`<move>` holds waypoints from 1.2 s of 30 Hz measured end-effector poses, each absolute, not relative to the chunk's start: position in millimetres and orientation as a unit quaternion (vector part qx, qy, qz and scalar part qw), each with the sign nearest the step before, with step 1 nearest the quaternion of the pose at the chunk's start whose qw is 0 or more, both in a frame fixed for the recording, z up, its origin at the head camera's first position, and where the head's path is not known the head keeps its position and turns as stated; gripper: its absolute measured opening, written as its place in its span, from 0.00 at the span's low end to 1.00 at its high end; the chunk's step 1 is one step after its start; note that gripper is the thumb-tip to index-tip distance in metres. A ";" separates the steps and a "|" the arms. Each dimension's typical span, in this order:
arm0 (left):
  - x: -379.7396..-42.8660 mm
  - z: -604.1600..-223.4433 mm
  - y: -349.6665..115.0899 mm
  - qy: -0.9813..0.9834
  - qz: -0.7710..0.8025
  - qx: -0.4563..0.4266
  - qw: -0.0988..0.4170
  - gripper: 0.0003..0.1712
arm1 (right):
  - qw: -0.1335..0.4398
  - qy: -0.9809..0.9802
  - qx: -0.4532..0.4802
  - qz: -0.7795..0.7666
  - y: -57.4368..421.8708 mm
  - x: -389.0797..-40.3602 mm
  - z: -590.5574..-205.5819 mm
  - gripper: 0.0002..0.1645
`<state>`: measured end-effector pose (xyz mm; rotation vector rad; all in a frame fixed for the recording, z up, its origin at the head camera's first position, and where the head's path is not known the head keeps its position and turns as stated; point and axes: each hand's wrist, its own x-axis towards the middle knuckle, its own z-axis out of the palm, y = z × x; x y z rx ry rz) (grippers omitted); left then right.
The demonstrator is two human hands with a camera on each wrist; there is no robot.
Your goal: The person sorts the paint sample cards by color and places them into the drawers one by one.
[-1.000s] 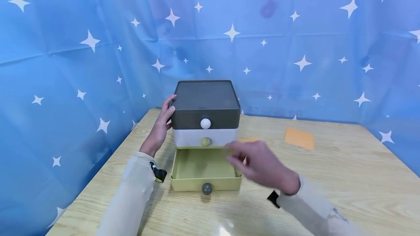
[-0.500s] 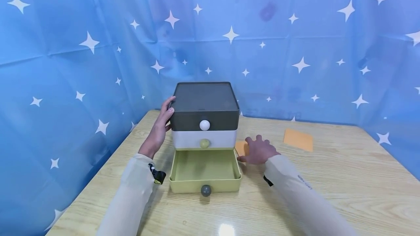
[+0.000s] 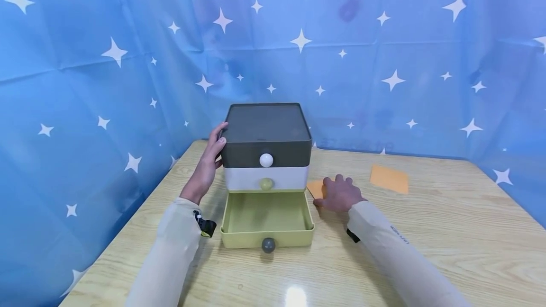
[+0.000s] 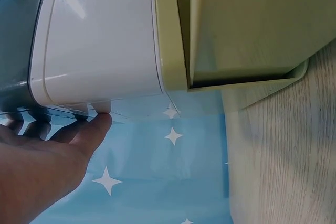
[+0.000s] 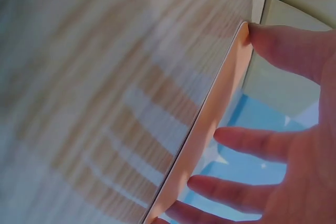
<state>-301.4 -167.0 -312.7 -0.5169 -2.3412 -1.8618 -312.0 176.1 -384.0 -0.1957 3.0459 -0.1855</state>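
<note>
A small desktop drawer unit stands in the middle of the head view, with a dark grey top tier (image 3: 266, 122), a white tier (image 3: 243, 178) and a green drawer (image 3: 290, 239) pulled out at the bottom. Nothing lies in the visible part of that drawer. My left hand (image 3: 204, 169) rests its extended fingers against the unit's left side, high up. Just right of the unit, my right hand (image 3: 340, 194) touches a flat orange sheet (image 3: 314, 188) with spread fingertips. In the right wrist view, the thumb (image 5: 286, 51) meets the sheet's corner. The hand covers part of the sheet.
Another orange sheet (image 3: 389, 179) lies farther right on the wooden table (image 3: 448, 231). A blue curtain with white stars (image 3: 350, 22) hangs behind and to the left. Round knobs, such as the dark one (image 3: 268, 245) on the green drawer, stick out toward me.
My right hand has left the space over the drawer's right edge and come down to the right, onto the nearer orange sheet. The left hand stays against the unit.
</note>
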 end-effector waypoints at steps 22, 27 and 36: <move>-301.1 -317.8 -165.7 -0.771 -0.612 -0.170 0.047 0.32 | 0.031 0.993 -0.074 -0.089 188.9 -302.5 -377.4 0.37; -301.0 -315.4 -167.7 -0.773 -0.609 -0.170 0.051 0.32 | 0.021 0.991 -0.096 -0.096 192.6 -295.6 -364.8 0.34; -302.6 -312.8 -167.1 -0.768 -0.614 -0.173 0.052 0.32 | -0.009 0.983 -0.148 -0.106 195.2 -266.8 -340.1 0.31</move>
